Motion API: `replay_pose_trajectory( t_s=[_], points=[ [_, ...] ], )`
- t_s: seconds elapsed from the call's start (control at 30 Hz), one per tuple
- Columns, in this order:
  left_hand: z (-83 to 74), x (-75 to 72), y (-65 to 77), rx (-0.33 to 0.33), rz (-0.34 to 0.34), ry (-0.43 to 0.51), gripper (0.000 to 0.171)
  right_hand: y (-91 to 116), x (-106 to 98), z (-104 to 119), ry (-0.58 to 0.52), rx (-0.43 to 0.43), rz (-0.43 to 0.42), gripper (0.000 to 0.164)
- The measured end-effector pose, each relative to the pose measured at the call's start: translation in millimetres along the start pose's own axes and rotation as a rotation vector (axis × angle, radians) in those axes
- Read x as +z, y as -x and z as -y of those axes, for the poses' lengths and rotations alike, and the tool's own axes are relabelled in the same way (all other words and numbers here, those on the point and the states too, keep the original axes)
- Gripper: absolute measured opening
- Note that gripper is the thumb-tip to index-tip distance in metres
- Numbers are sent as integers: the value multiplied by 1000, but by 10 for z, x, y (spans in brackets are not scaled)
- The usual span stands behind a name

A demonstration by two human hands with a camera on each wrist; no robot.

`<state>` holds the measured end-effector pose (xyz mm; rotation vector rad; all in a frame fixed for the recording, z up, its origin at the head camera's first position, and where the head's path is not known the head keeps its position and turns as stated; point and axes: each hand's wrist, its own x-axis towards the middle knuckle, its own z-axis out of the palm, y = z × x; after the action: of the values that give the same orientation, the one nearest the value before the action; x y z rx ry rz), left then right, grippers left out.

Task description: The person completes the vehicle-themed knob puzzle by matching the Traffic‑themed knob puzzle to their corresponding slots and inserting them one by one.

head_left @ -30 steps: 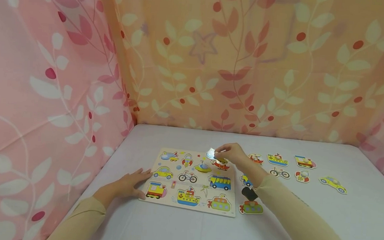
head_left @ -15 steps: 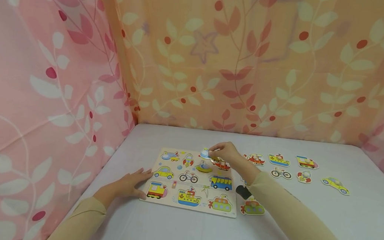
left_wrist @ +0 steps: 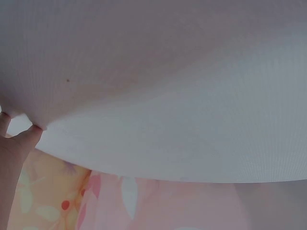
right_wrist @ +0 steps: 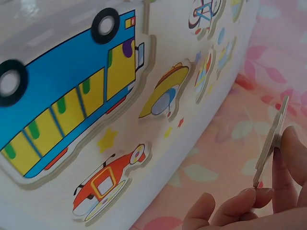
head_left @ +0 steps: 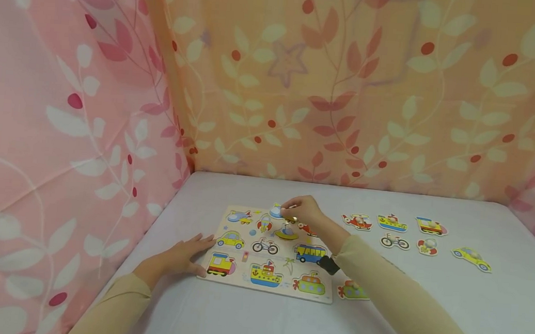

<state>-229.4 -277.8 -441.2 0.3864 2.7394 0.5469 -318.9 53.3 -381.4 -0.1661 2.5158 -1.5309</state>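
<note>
My right hand (head_left: 307,211) pinches an airplane puzzle piece (head_left: 275,210), blue and yellow, above the far edge of the puzzle board (head_left: 259,289). In the right wrist view the airplane piece (right_wrist: 271,139) appears edge-on between thumb and fingers, raised clear of the board. The board has recesses printed with vehicles: a bus (right_wrist: 76,103), a UFO (right_wrist: 165,93), a helicopter (right_wrist: 108,184) and several others. With fingers spread, my left hand (head_left: 178,258) rests at the board's left edge. Only part of that hand (left_wrist: 14,148) shows in the left wrist view.
Loose knobbed pieces lie right of the board: a helicopter (head_left: 357,221), a ship (head_left: 392,222), a train (head_left: 431,226), a bicycle (head_left: 395,241), a rocket (head_left: 427,246), a car (head_left: 472,258) and a submarine (head_left: 352,290). A patterned curtain (head_left: 347,90) hangs behind the table.
My right hand has moved left with the airplane piece, from over the helicopter recess toward the rocket recess. The loose helicopter piece has come into full view. My left hand stays put.
</note>
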Motion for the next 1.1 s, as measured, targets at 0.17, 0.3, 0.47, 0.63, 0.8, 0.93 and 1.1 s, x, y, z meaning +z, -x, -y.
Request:
replay_pose_trajectory(
  t_s=[0.17,0.3,0.47,0.63,0.8,0.93,1.1],
  points=[
    [-5,3,-7,-10,-1,2,89,-38,105,17,-25,-12,0,19],
    [-7,-4,-1,-8,1,8,89,-54,186,48,-34,-2,2,19],
    [-14,-17,-4,-8,1,9,88,-86,285,76,-79,14,9,18],
    [-8,-19,-6,-13,11,4,88,-162,385,48,-54,9,13,17],
    [-5,-23,-6,0,8,7,87,-221,476,53,-34,25,12,17],
    [0,-18,-4,2,2,0,87,-252,554,74,-81,72,18,16],
    [-8,-19,-1,8,4,6,87,-336,639,75,-99,119,19,14]
  ],
)
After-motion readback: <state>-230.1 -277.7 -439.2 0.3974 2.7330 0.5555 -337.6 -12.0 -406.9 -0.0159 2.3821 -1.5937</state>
